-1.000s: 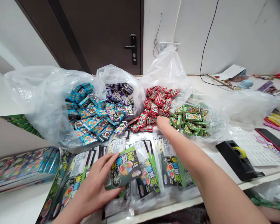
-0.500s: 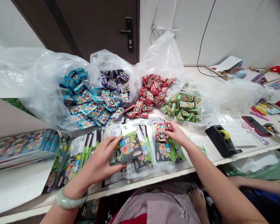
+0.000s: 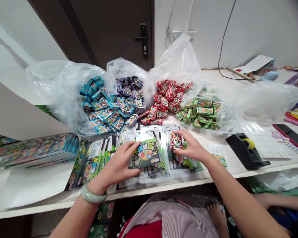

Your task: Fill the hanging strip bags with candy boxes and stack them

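My left hand [image 3: 121, 162] grips the left side of a black and green printed packet [image 3: 146, 153], with the fingers at its upper edge and the thumb lower down. In my right hand [image 3: 191, 144] a small red candy box [image 3: 176, 140] is pinched between thumb and fingers. It is above a clear-edged packet [image 3: 182, 162] printed in black and green. More such packets lie overlapping under both hands. Behind them is a heap of red boxes [image 3: 164, 103], with blue boxes [image 3: 105, 110] to the left and green boxes [image 3: 203, 111] to the right.
Purple boxes [image 3: 130, 87] spill from a clear plastic bag at the back. A black tape dispenser [image 3: 245, 153] and a phone [image 3: 293, 135] lie to the right. Stacked printed sheets [image 3: 47, 148] stand at left. Another person's arm [image 3: 280, 200] shows at lower right.
The view has turned so the scene sits further right. My right hand's fingers have closed around the sides of the red candy box, which is now tilted. My left hand keeps the printed packet.
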`<state>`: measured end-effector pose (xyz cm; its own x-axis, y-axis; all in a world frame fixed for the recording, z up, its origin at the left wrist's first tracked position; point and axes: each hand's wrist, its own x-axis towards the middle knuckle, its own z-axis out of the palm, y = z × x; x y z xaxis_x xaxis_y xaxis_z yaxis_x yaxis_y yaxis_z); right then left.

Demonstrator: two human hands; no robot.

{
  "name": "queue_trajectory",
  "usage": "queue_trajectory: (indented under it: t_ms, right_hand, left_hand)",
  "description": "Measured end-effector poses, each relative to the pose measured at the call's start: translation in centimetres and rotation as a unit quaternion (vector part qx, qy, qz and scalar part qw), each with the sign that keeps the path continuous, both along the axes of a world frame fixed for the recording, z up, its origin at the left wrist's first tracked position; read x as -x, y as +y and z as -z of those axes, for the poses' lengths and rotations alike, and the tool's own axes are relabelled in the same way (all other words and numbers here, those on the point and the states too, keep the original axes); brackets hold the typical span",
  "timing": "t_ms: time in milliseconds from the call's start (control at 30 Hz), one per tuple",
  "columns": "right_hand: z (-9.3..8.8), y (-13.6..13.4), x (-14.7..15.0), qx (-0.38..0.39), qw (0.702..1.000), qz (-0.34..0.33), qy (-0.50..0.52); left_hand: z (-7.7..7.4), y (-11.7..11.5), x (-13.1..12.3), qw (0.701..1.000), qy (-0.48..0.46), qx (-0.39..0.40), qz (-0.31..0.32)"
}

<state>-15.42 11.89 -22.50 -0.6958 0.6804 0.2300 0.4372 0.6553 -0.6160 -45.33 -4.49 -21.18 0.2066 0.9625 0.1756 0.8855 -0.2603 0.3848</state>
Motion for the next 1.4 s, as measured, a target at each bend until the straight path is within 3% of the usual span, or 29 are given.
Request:
queue_trajectory:
  t_ms: [100,200,300,467,700,833,933,1000,1067,1167,1300,1400]
  right_hand:
    - [-2.9,-1.8,0.7,-0.042,0.997,-0.055,0.029]
    - [-5.4,-3.1,1.7,-0.102,0.988,-0.109,-0.045]
    - [-6.5,-3.8,2.7,-0.145,0.974,-0.133,-0.115]
    - [-5.9,-3.9,3.1,-0.174,0.956,-0.191,-0.138]
    - [-4.1,-3.6,4.1,-0.068,0.979,-0.187,-0.043]
    - [-4.3,-4.8,5.1,-0.072,0.99,-0.118,0.028]
    - [-5.0,-5.2,6.4,-0.035,0.985,-0.167,0.022]
    - [-5.3,-4.1,7.9,0.021,0.98,-0.193,0.051]
    - [-5.3,-1.5,10.4,0.097,0.981,-0.126,0.11]
    - [-4.3,4.0,15.9,0.203,0.968,0.106,0.101]
    - [-2.4,10.1,23.7,0.209,0.957,0.197,0.049]
    - [-1.2,12.2,27.1,0.208,0.946,0.246,0.029]
  left_hand:
    - [-0.3,0.1,0.0,1.0,0.001,-0.017,-0.004]
    - [-0.7,0.2,0.0,0.999,0.003,-0.032,0.004]
    - [-0.9,0.1,0.0,0.998,0.014,-0.051,0.026]
    - [-0.7,-0.4,0.0,0.998,0.011,-0.039,0.047]
    - [-0.2,-0.7,0.1,0.999,-0.024,-0.033,0.021]
    - [0.1,-1.1,0.4,0.997,-0.04,-0.052,-0.027]
    - [0.1,-1.2,0.9,0.996,-0.061,-0.049,-0.032]
    - [0.1,-1.5,1.6,0.996,-0.068,-0.045,-0.042]
    - [-0.1,-2.0,2.7,0.994,-0.064,-0.051,-0.074]
    - [-0.4,-3.2,4.5,0.988,-0.044,-0.071,-0.131]
    - [-0.1,-4.9,5.8,0.984,-0.02,-0.086,-0.154]
    - [0.6,-5.5,6.2,0.981,-0.007,-0.097,-0.165]
